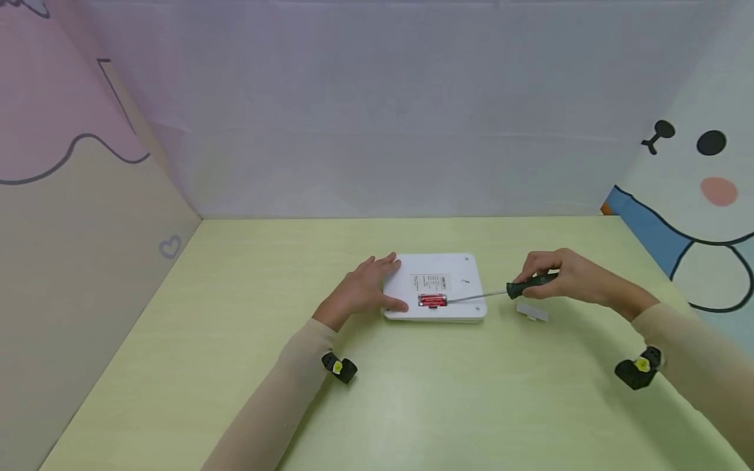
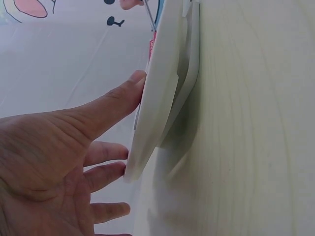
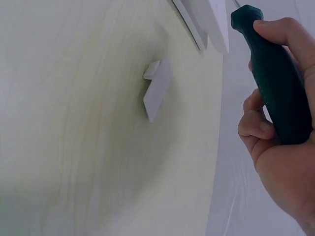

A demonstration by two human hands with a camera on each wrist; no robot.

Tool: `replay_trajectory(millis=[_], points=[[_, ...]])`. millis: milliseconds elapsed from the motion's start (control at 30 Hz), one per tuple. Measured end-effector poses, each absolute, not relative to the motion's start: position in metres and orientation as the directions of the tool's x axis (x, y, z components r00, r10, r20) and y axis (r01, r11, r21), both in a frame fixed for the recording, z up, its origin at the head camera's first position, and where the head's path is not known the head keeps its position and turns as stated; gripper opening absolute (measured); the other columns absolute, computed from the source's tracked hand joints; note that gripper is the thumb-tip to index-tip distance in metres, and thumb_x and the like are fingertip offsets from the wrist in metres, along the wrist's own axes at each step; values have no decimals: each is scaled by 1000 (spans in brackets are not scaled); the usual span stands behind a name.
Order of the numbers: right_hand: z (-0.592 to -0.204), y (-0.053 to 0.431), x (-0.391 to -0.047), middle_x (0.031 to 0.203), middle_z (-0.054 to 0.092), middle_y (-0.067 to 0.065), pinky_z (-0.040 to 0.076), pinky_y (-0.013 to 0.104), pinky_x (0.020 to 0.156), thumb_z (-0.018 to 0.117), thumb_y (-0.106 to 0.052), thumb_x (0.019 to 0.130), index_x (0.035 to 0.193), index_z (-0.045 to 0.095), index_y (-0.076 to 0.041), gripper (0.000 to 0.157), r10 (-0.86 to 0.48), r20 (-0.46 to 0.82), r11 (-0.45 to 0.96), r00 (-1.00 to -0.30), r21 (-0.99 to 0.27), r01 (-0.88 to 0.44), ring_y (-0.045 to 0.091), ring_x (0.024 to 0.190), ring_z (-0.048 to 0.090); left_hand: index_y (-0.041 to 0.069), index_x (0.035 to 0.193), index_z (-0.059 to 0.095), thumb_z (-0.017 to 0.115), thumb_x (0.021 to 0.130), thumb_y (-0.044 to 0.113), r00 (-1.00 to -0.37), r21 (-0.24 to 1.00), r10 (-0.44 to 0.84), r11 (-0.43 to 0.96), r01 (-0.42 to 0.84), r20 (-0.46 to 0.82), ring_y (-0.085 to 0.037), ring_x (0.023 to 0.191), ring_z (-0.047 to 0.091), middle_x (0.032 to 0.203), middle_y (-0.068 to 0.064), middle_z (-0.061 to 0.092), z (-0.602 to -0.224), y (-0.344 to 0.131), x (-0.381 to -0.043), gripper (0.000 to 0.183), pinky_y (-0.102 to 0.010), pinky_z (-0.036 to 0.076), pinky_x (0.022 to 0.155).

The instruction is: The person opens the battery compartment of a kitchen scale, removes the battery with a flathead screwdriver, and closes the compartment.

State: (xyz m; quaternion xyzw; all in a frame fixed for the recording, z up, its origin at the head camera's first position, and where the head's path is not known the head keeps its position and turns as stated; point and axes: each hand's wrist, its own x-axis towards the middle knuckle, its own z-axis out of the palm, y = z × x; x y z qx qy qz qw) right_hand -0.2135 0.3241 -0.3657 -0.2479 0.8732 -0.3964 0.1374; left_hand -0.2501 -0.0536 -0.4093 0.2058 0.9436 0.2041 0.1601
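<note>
A white flat device [image 1: 456, 268] lies on the table with its labelled back up. Red batteries [image 1: 432, 300] sit in its open compartment near the front edge. My left hand [image 1: 368, 288] rests on the left end of the device, thumb [image 2: 125, 93] on the back face and fingers fairly straight at the edge. In my right hand [image 1: 568, 278] I grip a screwdriver by its dark green handle [image 3: 280, 83]. The metal shaft [image 1: 477, 297] points left, its tip at the right end of the batteries. A small white battery cover [image 1: 533, 311] lies below my right hand.
The pale yellow-green table [image 1: 412, 392] meets a plain light wall [image 1: 377, 118] at the back. Side panels with cartoon drawings stand left and right. A small black camera is worn on each wrist.
</note>
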Motion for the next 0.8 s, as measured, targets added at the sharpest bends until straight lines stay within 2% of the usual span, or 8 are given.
replay_trajectory(millis=[300,800], points=[[-384,330,-211,101,67,3,50,25,74,73,-12,88,103,75,-10,15,-517,-62,533,-854,-804,-265,13,91,60,20,154,33,81,75,48,-866,449,450,834,320,-218,-34,151,14,164,5,19,-409,-56,-250,96,-64,21,115],[-392,326,-206,104,67,2,49,27,72,72,-18,89,106,74,-12,17,-465,-107,552,-879,-811,-193,14,89,60,19,154,32,81,76,49,-870,445,442,839,314,-217,-34,152,14,164,5,19,-409,-60,-249,96,-64,21,115]])
